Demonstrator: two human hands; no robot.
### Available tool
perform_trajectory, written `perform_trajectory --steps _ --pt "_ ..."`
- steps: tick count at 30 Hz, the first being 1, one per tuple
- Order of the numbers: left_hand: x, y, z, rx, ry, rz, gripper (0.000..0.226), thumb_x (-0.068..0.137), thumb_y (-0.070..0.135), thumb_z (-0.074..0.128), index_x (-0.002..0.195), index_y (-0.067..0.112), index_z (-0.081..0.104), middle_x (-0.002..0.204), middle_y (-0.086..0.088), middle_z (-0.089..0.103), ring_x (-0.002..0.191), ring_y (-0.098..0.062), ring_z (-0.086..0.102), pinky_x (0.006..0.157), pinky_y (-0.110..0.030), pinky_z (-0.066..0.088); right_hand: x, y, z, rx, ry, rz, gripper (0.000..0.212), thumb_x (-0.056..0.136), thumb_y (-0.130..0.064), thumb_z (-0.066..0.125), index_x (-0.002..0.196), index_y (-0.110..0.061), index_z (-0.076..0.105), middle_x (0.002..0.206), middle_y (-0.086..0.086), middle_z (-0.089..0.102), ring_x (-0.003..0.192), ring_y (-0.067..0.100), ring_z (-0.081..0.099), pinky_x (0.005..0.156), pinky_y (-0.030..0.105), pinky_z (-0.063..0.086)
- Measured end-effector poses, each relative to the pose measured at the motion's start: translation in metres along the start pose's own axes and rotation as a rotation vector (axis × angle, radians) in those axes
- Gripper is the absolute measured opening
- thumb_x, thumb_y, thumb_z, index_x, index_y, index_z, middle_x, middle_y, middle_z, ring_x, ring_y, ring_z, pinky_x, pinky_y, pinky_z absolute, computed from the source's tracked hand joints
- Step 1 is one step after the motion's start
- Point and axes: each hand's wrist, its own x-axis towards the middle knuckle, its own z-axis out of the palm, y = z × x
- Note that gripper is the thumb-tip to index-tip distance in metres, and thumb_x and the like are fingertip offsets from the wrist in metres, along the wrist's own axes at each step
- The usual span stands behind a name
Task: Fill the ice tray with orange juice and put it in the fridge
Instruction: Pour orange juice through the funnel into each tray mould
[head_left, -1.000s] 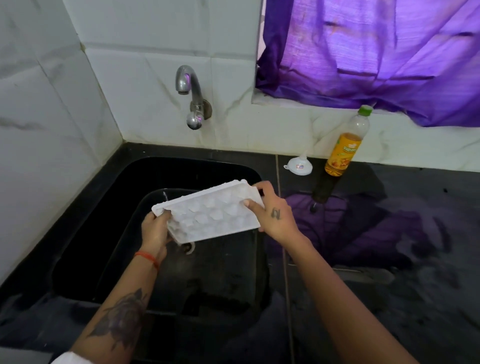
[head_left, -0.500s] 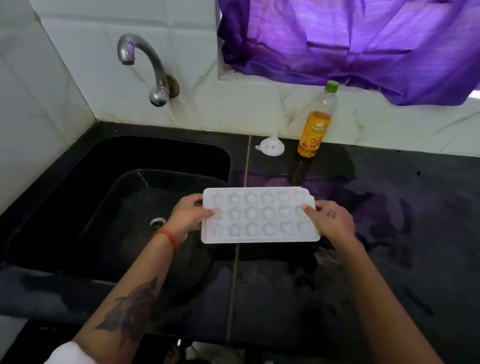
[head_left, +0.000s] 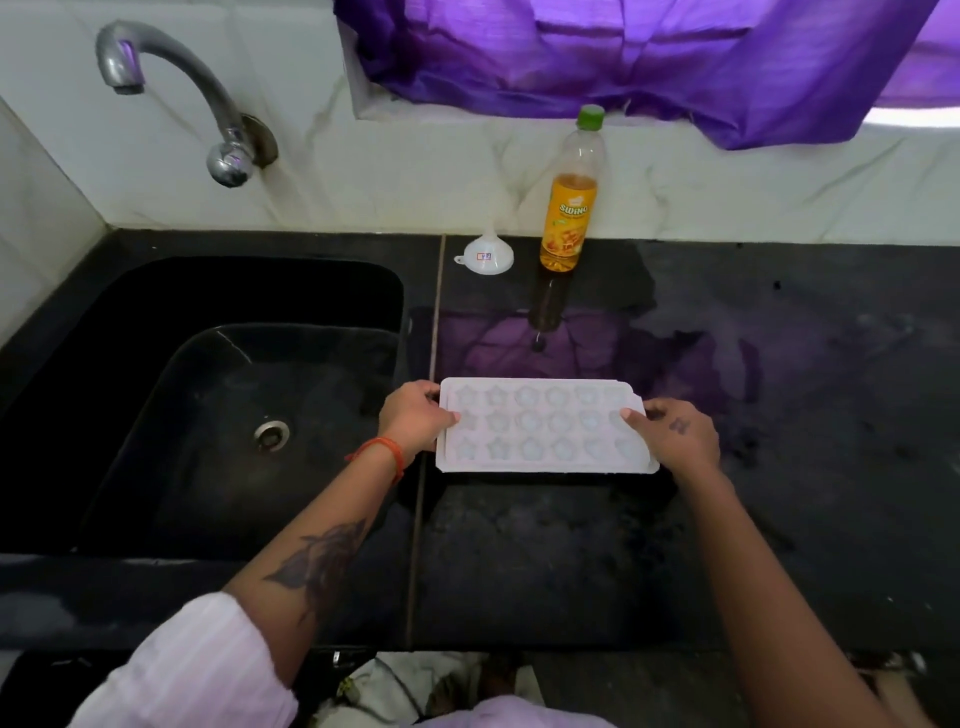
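Note:
A white ice tray (head_left: 543, 427) with star and round moulds lies flat, cavities up, on the black counter (head_left: 779, 467) just right of the sink. My left hand (head_left: 415, 415) grips its left short edge, and my right hand (head_left: 672, 434) grips its right short edge. The cavities look empty. An orange juice bottle (head_left: 570, 208) with a green cap stands upright against the back wall, roughly two-thirds full. A small white funnel (head_left: 487, 254) sits upside down just left of the bottle.
A black sink (head_left: 218, 405) with a metal drain fills the left side, under a chrome tap (head_left: 208, 114) on the white marble wall. A purple curtain (head_left: 623, 57) hangs above the counter. The counter's front edge runs below my forearms.
Both hands carried the tray from over the sink to the right, levelled it with cavities up, and brought it down onto the counter. The view has shifted right with them.

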Motion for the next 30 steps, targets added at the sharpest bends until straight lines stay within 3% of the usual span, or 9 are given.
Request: perform_trajectory --steps 4,6,10,14,18,24,30 --pt "0.003 -0.006 0.002 0.062 0.022 0.029 0.035 0.081 0.011 0.070 0.115 0.008 0.062 0.093 -0.003 0.063 0.090 -0.023 0.063 0.081 -0.042 0.057 -0.001 0.004 0.005 0.015 0.028 -0.023 0.039 0.088 -0.044 0.059 0.113 -0.014 0.065 0.110 0.011 0.066 0.100 0.030 0.059 0.080 0.032 0.044" --pt "0.004 -0.008 0.003 0.149 0.053 0.068 0.035 0.082 0.020 0.070 0.115 0.011 0.062 0.107 -0.007 0.065 0.096 -0.025 0.063 0.083 -0.038 0.055 -0.001 0.007 0.007 0.010 0.019 -0.044 0.040 0.089 -0.044 0.057 0.114 -0.014 0.065 0.111 0.011 0.066 0.100 0.030 0.059 0.077 0.030 0.041" --pt "0.001 0.001 0.000 0.310 0.198 0.151 0.050 0.085 0.038 0.064 0.129 0.016 0.053 0.131 -0.011 0.050 0.111 -0.029 0.057 0.090 -0.034 0.045 0.003 0.005 0.000 -0.039 0.012 -0.076 0.047 0.089 -0.048 0.054 0.124 -0.017 0.058 0.120 0.008 0.064 0.111 0.029 0.057 0.086 0.033 0.043" --pt "0.011 0.036 0.005 0.299 0.167 0.335 0.046 0.087 0.034 0.064 0.129 0.019 0.054 0.129 -0.004 0.054 0.107 -0.019 0.057 0.088 -0.029 0.046 0.022 -0.014 -0.015 0.014 -0.008 -0.141 0.053 0.088 -0.049 0.057 0.131 -0.018 0.053 0.123 0.006 0.062 0.116 0.026 0.056 0.095 0.036 0.044" --pt "0.029 0.075 0.023 0.271 0.083 0.461 0.040 0.087 0.029 0.065 0.124 0.018 0.058 0.122 0.000 0.059 0.096 -0.011 0.058 0.083 -0.023 0.047 0.059 -0.051 -0.033 0.076 -0.040 -0.255 0.054 0.085 -0.048 0.061 0.130 -0.019 0.054 0.122 0.006 0.064 0.115 0.022 0.058 0.093 0.031 0.043" --pt "0.077 0.119 0.062 0.400 -0.020 0.492 0.056 0.086 0.033 0.064 0.137 0.022 0.045 0.137 -0.003 0.047 0.121 -0.022 0.052 0.102 -0.040 0.044 0.128 -0.123 -0.045 0.153 -0.081 -0.400 0.071 0.081 -0.042 0.069 0.140 -0.016 0.040 0.136 0.013 0.052 0.125 0.026 0.051 0.101 0.036 0.041" --pt "0.126 0.134 0.081 0.633 -0.093 0.346 0.071 0.085 0.039 0.062 0.146 0.022 0.029 0.148 -0.011 0.033 0.133 -0.032 0.038 0.108 -0.046 0.036 0.194 -0.189 -0.036 0.339 -0.058 -0.426 0.102 0.071 -0.037 0.079 0.148 -0.017 0.016 0.147 0.015 0.034 0.134 0.031 0.036 0.106 0.040 0.034"
